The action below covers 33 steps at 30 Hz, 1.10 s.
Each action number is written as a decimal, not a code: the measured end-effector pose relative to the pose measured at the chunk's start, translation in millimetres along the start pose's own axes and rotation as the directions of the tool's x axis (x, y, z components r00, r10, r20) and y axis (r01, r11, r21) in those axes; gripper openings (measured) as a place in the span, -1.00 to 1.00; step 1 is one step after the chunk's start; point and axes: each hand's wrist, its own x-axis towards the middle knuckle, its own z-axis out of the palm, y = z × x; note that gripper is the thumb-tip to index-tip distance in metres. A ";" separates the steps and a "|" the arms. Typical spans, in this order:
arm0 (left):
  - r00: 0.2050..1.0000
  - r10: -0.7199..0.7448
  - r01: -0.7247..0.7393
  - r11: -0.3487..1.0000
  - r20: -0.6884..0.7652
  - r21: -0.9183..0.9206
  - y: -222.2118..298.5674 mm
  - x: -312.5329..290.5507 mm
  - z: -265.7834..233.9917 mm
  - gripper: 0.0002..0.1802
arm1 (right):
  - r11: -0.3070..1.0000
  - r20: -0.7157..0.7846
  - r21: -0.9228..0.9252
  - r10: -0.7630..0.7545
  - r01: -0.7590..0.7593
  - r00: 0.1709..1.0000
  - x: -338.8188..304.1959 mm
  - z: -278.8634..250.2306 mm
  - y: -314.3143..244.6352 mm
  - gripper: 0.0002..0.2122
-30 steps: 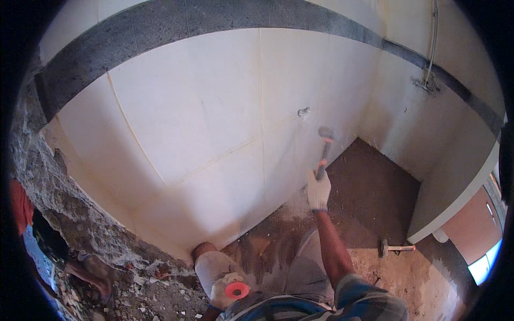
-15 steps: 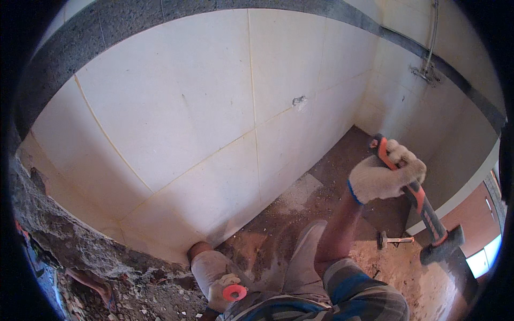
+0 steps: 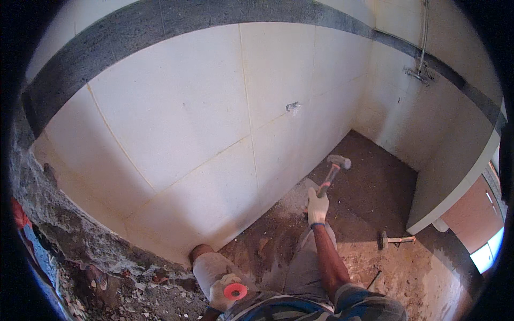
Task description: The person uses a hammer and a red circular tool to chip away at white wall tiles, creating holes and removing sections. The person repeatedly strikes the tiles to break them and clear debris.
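Note:
My right hand [image 3: 318,207], in a pale knit glove, is wrapped round the handle of a club hammer [image 3: 333,175] with a grey head and a black and orange grip. The hammer points up and away over the floor, its head apart from the wall. By my left knee, my gloved left hand [image 3: 218,295] is closed round a chisel with a round red guard [image 3: 235,291], seen end-on; its blade is hidden. Close ahead stands the white tiled wall [image 3: 187,123], with a small chipped hole [image 3: 293,106].
A second hammer [image 3: 399,241] and a dark thin rod [image 3: 375,280] lie on the dirty floor at right. Broken masonry [image 3: 107,246] and rubble [image 3: 144,299] line the lower left, beside a person's red and blue clothing [image 3: 37,257]. A partition [image 3: 455,182] stands at right.
My right hand has swung the hammer from the right toward the middle, turning its head from down-right to pointing up and away. My left hand stays at my knee. The view has shifted slightly.

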 end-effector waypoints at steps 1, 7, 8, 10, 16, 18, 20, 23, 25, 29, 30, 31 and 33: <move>1.000 0.015 -0.015 1.000 0.010 0.008 -1.9 0.8 -0.2 -0.51 | 0.999 -0.029 0.021 0.026 -0.025 0.999 -16.9 -17.6 -0.6 -0.81; 0.998 0.025 -0.025 1.000 0.066 0.009 -13.4 5.9 0.3 -0.47 | 0.897 -0.154 0.369 -0.198 0.242 0.968 -40.9 -49.4 -104.0 -0.83; 0.997 0.026 -0.027 1.000 0.073 0.007 -15.2 5.2 0.7 -0.47 | 0.836 -0.193 0.407 -0.314 0.367 0.930 -37.5 -46.9 -131.0 -0.82; 0.992 -0.045 0.044 0.999 0.117 0.017 -18.3 2.7 2.2 -0.45 | 0.658 -0.309 0.462 -0.510 0.595 0.803 -27.6 -38.5 -186.5 -0.79; 0.998 -0.028 0.031 0.998 0.055 -0.063 -20.8 -1.1 10.4 -0.48 | 0.183 -0.605 0.381 -0.692 0.906 0.394 -4.2 -8.1 -274.4 -0.63; 0.998 -0.035 0.037 0.999 0.057 -0.037 -17.3 -0.3 9.1 -0.50 | 0.217 -0.593 0.485 -0.631 0.847 0.501 4.9 22.5 -247.5 -0.65; 0.998 -0.019 0.018 1.000 0.062 0.021 -12.0 0.2 4.7 -0.51 | 0.481 -0.394 0.498 -0.616 0.722 0.682 19.5 75.8 -189.1 -0.71; 0.997 0.081 -0.080 0.997 0.009 -0.015 -5.8 2.2 -1.9 -0.55 | 0.842 0.074 -0.215 -0.492 0.495 0.868 44.5 125.0 -79.4 -0.68; 1.000 0.005 -0.004 0.998 0.027 -0.069 -2.0 1.6 -3.3 -0.52 | 0.860 0.221 -0.441 -0.174 0.257 0.960 60.1 112.7 -22.1 -0.69; 0.993 -0.102 0.105 0.993 0.058 -0.045 -1.2 0.1 -0.7 -0.52 | 0.890 0.154 -0.386 -0.197 0.243 0.968 14.9 20.5 52.1 -0.67; 0.996 -0.061 0.062 0.998 0.060 -0.018 -2.5 -0.1 -1.3 -0.53 | 0.881 0.149 -0.443 -0.111 0.167 0.983 4.7 5.8 55.1 -0.68; 0.999 -0.025 0.027 0.999 0.041 -0.036 -3.7 0.2 -0.7 -0.51 | 0.933 0.162 -0.337 -0.073 0.125 0.984 -8.2 -7.8 57.3 -0.69; 0.998 0.062 -0.062 0.996 0.004 -0.062 -6.6 1.4 -1.6 -0.49 | 0.965 0.154 -0.227 0.167 -0.129 0.974 -31.5 -32.7 49.1 -0.71</move>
